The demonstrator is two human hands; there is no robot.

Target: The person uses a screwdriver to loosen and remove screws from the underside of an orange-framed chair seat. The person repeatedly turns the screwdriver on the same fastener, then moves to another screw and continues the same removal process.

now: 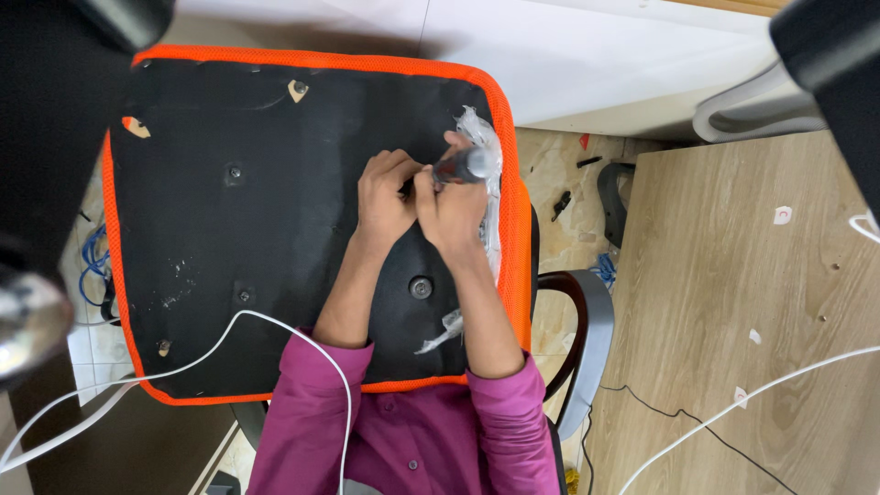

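Observation:
An upturned chair seat [229,238], black underneath with an orange mesh edge, lies across my lap. Both hands meet near its right side. My right hand [452,206] grips a screwdriver [463,167] with a dark handle, lying roughly level and pointing left. My left hand [385,191] is closed around the tool's tip end against the black panel. Crumpled clear plastic wrap [484,137] clings to the seat's right edge, just behind the tool. A round bolt head [421,288] shows below my wrists.
A wooden board [733,321] lies to the right, with thin white and black cables across it. A black chair armrest [587,321] curves beside the seat. A white cable [183,367] crosses the seat's lower left. Small black parts lie on the tiled floor [564,197].

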